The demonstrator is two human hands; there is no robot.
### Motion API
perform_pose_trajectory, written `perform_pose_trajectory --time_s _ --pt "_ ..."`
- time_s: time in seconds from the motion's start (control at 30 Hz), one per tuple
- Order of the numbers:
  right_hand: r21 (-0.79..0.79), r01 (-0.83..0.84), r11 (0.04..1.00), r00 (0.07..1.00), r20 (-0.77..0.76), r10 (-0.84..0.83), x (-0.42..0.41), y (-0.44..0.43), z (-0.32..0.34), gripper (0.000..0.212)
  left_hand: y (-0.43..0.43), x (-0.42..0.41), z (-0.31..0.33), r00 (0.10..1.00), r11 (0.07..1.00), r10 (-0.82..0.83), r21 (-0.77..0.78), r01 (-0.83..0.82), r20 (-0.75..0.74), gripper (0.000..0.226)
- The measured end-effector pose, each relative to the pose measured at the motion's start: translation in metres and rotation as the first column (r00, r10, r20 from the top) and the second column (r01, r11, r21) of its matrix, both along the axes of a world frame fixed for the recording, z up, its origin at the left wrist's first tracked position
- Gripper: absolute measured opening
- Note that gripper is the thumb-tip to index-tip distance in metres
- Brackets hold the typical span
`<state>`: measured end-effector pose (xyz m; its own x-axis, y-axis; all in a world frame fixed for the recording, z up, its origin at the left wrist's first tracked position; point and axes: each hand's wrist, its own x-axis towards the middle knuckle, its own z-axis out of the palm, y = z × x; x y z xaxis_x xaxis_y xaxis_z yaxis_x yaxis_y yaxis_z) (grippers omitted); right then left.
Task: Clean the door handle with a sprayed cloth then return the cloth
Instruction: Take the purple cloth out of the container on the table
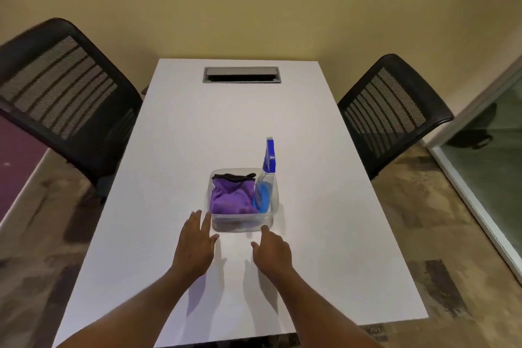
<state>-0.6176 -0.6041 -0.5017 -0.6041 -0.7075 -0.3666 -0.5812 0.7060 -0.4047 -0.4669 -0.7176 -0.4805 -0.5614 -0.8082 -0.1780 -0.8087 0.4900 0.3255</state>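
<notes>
A clear plastic container [243, 222] sits on the white table [324, 234]. Inside it lie a crumpled purple cloth [230, 196] with a dark edge and, at its right side, an upright spray bottle [267, 175] with a blue head and blue liquid. My left hand [196, 244] hovers flat with fingers spread just left of the container's near corner. My right hand [272, 251] reaches toward the container's near right corner, index finger close to its wall. Neither hand holds anything. No door handle is in view.
Two black mesh-backed chairs stand at the table's sides, one on the left [62, 93] and one on the right [395, 110]. A grey cable hatch [242, 75] is set in the table's far end. A glass panel [491, 167] with a white frame is at right.
</notes>
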Motion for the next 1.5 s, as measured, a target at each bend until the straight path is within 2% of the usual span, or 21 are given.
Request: perform_pose_trajectory --time_s 0.13,0.37,0.47,0.57,0.73,0.87,1.1,1.23,1.37,1.5 --pt "-0.067 -0.070 0.995 0.998 -0.005 0.070 -0.009 -0.005 -0.009 0.039 0.003 -0.011 0.002 0.995 0.995 0.099 0.005 -0.099 0.000 0.054" --pt "-0.218 -0.029 0.976 0.998 0.055 0.042 -0.009 -0.026 -0.005 0.013 -0.002 -0.012 0.007 0.977 0.976 0.212 0.050 -0.211 -0.030 0.045" --pt "-0.249 -0.018 0.968 0.999 0.037 0.028 -0.007 -0.039 0.002 0.019 -0.014 -0.014 0.010 0.958 0.965 0.258 0.088 -0.249 -0.122 0.031" --pt "-0.275 -0.058 0.960 0.998 -0.008 0.058 -0.004 -0.052 0.006 0.018 -0.027 -0.015 0.012 0.924 0.933 0.338 0.196 -0.302 -0.181 0.019" --pt "-0.191 -0.138 0.972 0.990 -0.056 0.130 -0.003 -0.082 0.011 0.031 -0.048 -0.017 0.017 0.902 0.904 0.371 0.308 -0.296 -0.222 0.015" --pt "-0.158 -0.150 0.976 0.986 -0.092 0.137 -0.002 -0.096 0.014 0.035 -0.060 -0.018 0.020 0.921 0.901 0.337 0.350 -0.256 -0.193 0.015" --pt "-0.076 -0.236 0.969 0.971 -0.043 0.233 -0.001 -0.112 0.016 0.051 -0.074 -0.023 0.021 0.903 0.862 0.368 0.445 -0.241 -0.223 0.011" --pt "-0.064 -0.317 0.946 0.948 0.014 0.319 -0.001 -0.120 0.016 0.043 -0.083 -0.022 0.021 0.878 0.814 0.423 0.519 -0.260 -0.224 0.011" --pt "-0.057 -0.302 0.952 0.952 0.028 0.304 -0.002 -0.127 0.016 0.039 -0.091 -0.019 0.023 0.852 0.761 0.471 0.594 -0.261 -0.228 0.018" --pt "-0.033 -0.304 0.952 0.953 0.007 0.304 -0.001 -0.131 0.015 0.037 -0.095 -0.020 0.022 0.876 0.769 0.429 0.599 -0.225 -0.222 0.020"
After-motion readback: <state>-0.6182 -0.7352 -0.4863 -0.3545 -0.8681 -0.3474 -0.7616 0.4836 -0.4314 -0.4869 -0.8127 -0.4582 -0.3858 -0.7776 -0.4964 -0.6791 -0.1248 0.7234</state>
